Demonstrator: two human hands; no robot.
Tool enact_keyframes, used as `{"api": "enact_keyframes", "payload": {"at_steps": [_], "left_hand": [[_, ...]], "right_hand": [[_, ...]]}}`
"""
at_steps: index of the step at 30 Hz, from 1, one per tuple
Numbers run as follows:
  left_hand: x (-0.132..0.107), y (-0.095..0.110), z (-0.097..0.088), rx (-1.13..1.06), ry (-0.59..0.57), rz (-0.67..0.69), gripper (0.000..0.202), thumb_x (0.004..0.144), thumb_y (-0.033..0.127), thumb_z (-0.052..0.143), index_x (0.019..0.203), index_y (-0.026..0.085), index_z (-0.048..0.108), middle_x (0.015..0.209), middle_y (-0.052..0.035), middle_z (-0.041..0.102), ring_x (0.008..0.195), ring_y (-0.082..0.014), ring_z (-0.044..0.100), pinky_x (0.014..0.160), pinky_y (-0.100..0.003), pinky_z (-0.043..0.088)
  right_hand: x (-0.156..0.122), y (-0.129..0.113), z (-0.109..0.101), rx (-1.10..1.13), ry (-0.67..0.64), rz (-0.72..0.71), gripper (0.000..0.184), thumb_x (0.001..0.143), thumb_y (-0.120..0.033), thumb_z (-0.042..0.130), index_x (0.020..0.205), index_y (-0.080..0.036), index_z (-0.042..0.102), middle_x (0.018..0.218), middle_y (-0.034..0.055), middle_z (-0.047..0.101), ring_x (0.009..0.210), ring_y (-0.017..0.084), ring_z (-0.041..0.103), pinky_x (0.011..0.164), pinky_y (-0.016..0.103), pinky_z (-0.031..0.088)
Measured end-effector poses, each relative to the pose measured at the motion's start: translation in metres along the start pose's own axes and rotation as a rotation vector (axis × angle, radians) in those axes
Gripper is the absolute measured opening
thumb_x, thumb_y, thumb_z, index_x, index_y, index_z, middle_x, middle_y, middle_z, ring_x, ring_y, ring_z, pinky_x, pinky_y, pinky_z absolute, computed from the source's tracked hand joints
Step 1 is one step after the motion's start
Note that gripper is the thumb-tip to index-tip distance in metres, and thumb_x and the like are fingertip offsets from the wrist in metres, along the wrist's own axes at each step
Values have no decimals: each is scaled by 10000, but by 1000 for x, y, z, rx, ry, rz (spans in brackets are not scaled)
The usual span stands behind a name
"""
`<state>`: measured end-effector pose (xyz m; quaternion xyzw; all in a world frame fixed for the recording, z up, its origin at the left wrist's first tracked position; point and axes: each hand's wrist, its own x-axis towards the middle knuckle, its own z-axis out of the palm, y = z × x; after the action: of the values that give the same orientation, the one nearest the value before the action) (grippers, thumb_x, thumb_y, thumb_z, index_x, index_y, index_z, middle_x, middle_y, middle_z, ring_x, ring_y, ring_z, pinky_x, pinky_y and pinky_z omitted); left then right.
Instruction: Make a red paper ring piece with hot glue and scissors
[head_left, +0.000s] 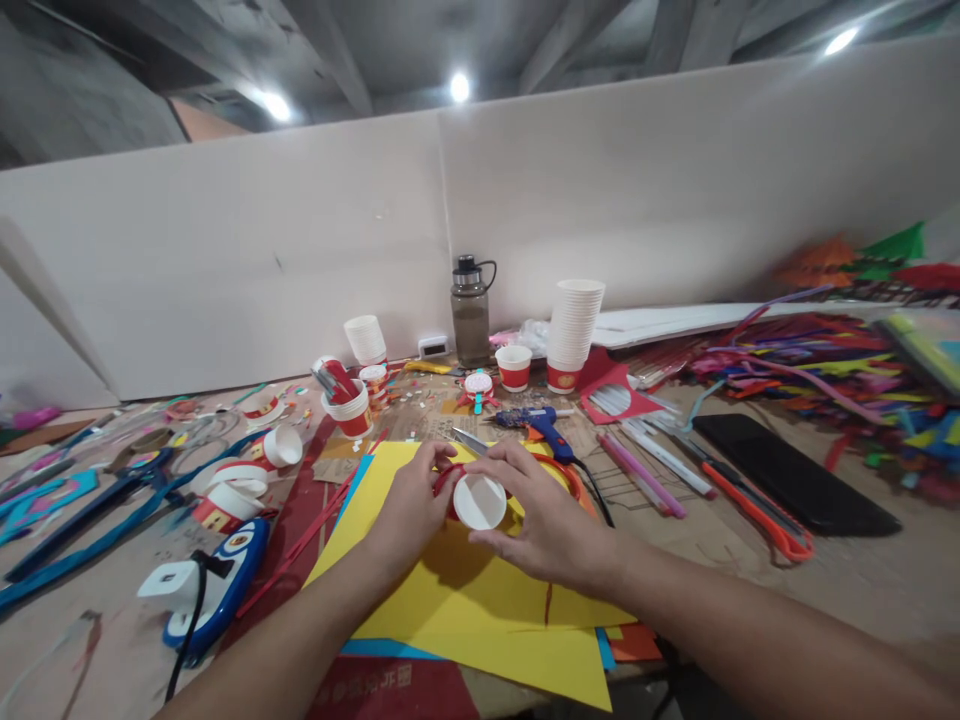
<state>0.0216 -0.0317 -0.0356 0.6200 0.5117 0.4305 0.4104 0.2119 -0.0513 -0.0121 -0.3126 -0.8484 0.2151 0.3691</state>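
Observation:
Between my two hands is a small paper cup (pixel 480 502), tipped so that a round white end faces me; a bit of its red side shows at the left. My left hand (pixel 416 495) grips the cup's left side with thumb and fingers. My right hand (pixel 551 520) holds it from the right, fingers above and thumb below. Beneath them lie yellow paper sheets (pixel 480 615) over blue ones. Scissors (pixel 470 440) rest just beyond my hands, their orange handle partly hidden by my right hand.
A blue glue gun (pixel 551 432) lies behind my right hand. Stacked paper cups (pixel 574 335) and a water bottle (pixel 471 315) stand at the back. On the right are a black phone (pixel 791 475) and an orange cutter (pixel 757 510); on the left, a blue power strip (pixel 232 590) with a cable.

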Motion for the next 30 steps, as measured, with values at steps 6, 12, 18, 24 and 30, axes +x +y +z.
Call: {"api": "enact_keyframes", "payload": {"at_steps": [6,12,18,24,30], "left_hand": [[-1,9,5,-260,-55,-92,376,770,359,682,1058,186,512,837,1,582,566,-98,568,481,-213,473],[-5,13,0,-535,-125,-136,398,768,292,702,1105,167,532,948,-41,612,657,-105,581,523,-219,509],[-5,13,-2,-799,-202,-174,276,841,260,632,1091,147,598,1010,-70,635,765,-110,600,634,-220,541],[-4,10,-1,-896,-263,-179,336,815,274,681,1129,191,592,1081,-64,638,837,-127,623,689,-235,550],[-8,10,-1,-878,-394,-154,440,766,293,735,1153,232,535,1099,-46,625,876,-126,629,750,-224,531]], "right_hand": [[0,5,2,-26,24,27,499,754,-232,710,1211,-221,510,1191,97,481,1136,211,499,984,369,444],[2,12,3,-57,60,21,542,746,-242,723,1238,-210,497,1186,102,479,1128,215,504,981,374,446],[1,13,2,-73,102,14,534,767,-250,713,1249,-205,489,1203,110,474,1151,217,489,999,372,439],[1,12,0,-85,123,-9,538,768,-262,719,1249,-204,483,1201,110,479,1150,215,489,1006,375,435],[0,12,0,-83,117,-19,578,745,-251,740,1260,-204,483,1202,105,482,1143,208,492,983,359,447]]}}
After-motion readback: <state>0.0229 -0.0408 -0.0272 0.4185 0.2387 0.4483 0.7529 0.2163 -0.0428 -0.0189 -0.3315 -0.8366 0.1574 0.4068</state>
